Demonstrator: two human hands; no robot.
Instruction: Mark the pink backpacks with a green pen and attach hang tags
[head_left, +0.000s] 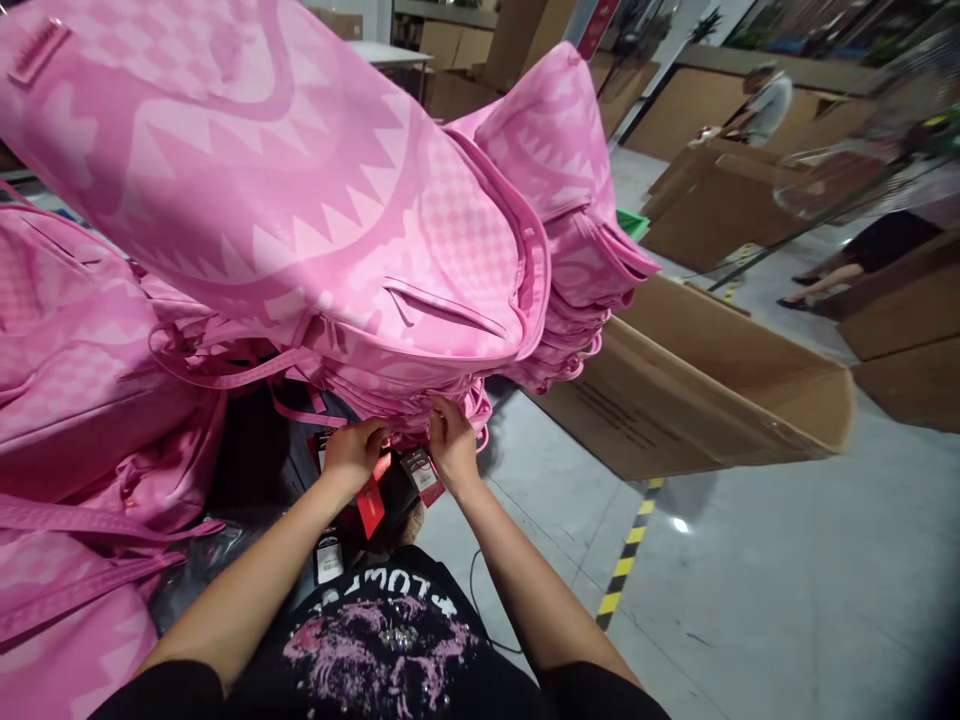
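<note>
A large pink backpack (315,200) with a shark-teeth and checkered pattern lies on a pile of similar pink bags in front of me. At its near lower edge, my left hand (356,455) is closed in a pinch. My right hand (452,445) pinches close beside it, fingertips against the bunched pink fabric. What sits between the fingertips of either hand is too small to make out. Under the left fingers hangs a red tag (370,508). A black-and-white label with red (423,474) dangles between the hands. Another white label (329,560) hangs lower, near my shirt.
More pink backpacks (67,370) are heaped at the left. A folded stack of pink bags (559,180) rises behind, beside an open cardboard box (675,400). Yellow-black tape (630,550) crosses the floor. A person (765,105) stands among cartons; a fan (847,150) is at the right.
</note>
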